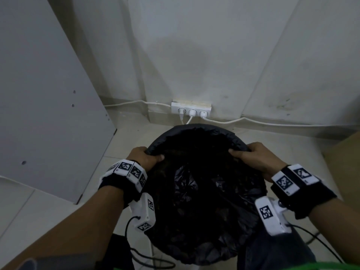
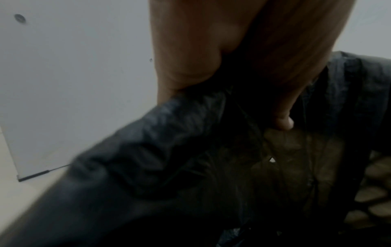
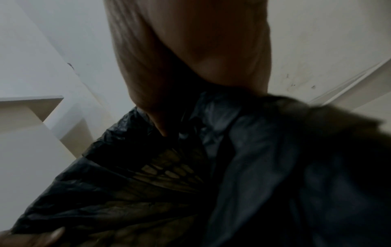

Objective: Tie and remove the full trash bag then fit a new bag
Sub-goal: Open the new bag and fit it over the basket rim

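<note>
two hands grasp the rim of the black trash bag (image 1: 204, 184), which sits on the floor close to the wall, just below a white power strip (image 1: 191, 110). the left hand (image 1: 145, 157) clenches the bag's folded edge at its left side, thumb over the inside of the rim and fingers curled under the outside; in the left wrist view the thumb (image 2: 283, 117) presses down into the dark plastic. the right hand (image 1: 253, 155) holds the opposite edge the same way, thumb pointing inward across the rim. the bag's mouth is open and stretched between them, crumpled plastic showing inside. a mesh pattern of a bin (image 3: 169, 170) shows through the plastic in the right wrist view. a grey cabinet panel (image 1: 48, 94) stands close on the left, with a strip of pale floor between it and the bag. white cords (image 1: 272, 122) run along the wall's foot behind the bag. a brown cardboard edge (image 1: 344, 149) sits near on the right.
</note>
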